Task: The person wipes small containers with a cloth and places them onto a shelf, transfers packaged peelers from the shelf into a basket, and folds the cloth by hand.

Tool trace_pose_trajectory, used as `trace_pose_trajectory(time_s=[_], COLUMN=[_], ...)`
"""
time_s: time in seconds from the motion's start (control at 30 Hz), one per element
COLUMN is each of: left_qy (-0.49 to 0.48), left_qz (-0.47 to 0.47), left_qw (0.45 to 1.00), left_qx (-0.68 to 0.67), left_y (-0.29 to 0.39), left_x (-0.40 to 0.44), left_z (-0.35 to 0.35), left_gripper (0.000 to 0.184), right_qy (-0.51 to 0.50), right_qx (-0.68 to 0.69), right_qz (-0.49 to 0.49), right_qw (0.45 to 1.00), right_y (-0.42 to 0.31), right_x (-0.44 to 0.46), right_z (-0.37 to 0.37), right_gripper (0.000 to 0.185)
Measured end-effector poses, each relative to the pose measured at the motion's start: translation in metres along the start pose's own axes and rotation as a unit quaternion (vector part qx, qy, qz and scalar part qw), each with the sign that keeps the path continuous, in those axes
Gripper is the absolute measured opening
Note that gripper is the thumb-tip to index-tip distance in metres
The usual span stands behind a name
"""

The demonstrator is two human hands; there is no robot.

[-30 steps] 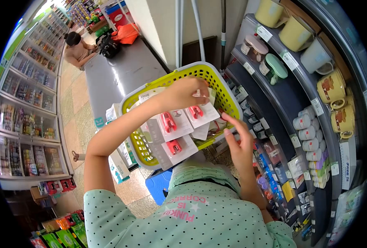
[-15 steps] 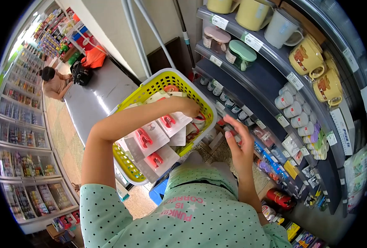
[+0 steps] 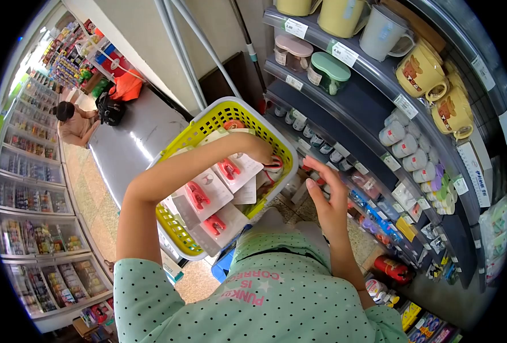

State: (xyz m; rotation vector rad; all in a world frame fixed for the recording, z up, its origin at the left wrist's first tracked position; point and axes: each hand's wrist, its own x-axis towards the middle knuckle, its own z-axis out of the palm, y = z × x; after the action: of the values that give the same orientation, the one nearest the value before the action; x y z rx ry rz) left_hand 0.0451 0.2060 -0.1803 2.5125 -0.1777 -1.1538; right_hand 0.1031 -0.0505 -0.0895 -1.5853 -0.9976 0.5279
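A yellow-green plastic basket (image 3: 176, 231) with a pale rim stands in front of me. Inside it lie several white cards in clear packaging, each carrying a red clip-like item (image 3: 197, 196). My left hand (image 3: 256, 148) reaches down into the basket's far right part, its fingers curled and their tips mostly hidden. Right by those fingers is a red-edged item (image 3: 274, 164) with a dark inside, whose kind I cannot make out. Beyond the basket's right side, my right hand (image 3: 329, 197) is raised with fingers and thumb apart, holding nothing.
On the right, curved grey shelves hold mugs (image 3: 386, 33), lidded containers (image 3: 329, 72) and stacked cups (image 3: 392, 133). A grey table (image 3: 142, 134) extends behind the basket, with a black bag (image 3: 110, 108) and a seated person (image 3: 76, 123) at its far end. Metal poles (image 3: 179, 51) lean near the wall.
The basket and shelves sit slightly further left in view. My left hand shifts a little within the basket, showing more of the red-edged item. My right hand stays raised with its fingers apart.
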Motion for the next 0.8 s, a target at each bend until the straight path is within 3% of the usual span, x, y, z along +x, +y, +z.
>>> trace_pose_trajectory(time_s=[0.1, 0.2, 0.3, 0.4, 0.53, 0.67, 0.8], left_qy=[0.000, 0.104, 0.180, 0.228, 0.302, 0.379, 0.462], left_qz=[0.054, 0.127, 0.025, 0.099, 0.105, 0.148, 0.201], left_qw=[0.998, 0.986, 0.971, 0.959, 0.941, 0.908, 0.859], left_qx=[0.030, -0.022, -0.159, -0.137, -0.107, -0.096, -0.092], left_y=[-0.016, 0.005, 0.056, 0.077, 0.107, 0.123, 0.129], left_x=[-0.005, -0.055, -0.106, -0.138, -0.165, -0.174, -0.162], left_z=[0.003, -0.016, -0.038, -0.054, -0.072, -0.087, -0.098], left_gripper=[0.037, 0.036, 0.036, 0.035, 0.029, 0.024, 0.023], right_qy=[-0.010, -0.017, -0.019, -0.014, 0.005, 0.057, 0.062], right_qx=[0.007, -0.008, -0.042, -0.052, -0.026, -0.029, 0.062], right_qz=[0.000, -0.021, -0.042, -0.063, -0.052, -0.102, -0.040], right_qw=[1.000, 1.000, 0.998, 0.997, 0.998, 0.993, 0.995], right_y=[0.002, 0.006, 0.010, 0.017, 0.003, -0.004, -0.020], right_x=[0.003, 0.006, 0.011, 0.016, 0.023, 0.031, 0.032], right_z=[0.006, 0.012, 0.017, 0.025, 0.028, 0.028, 0.018], right_gripper=[0.034, 0.035, 0.039, 0.044, 0.053, 0.053, 0.046])
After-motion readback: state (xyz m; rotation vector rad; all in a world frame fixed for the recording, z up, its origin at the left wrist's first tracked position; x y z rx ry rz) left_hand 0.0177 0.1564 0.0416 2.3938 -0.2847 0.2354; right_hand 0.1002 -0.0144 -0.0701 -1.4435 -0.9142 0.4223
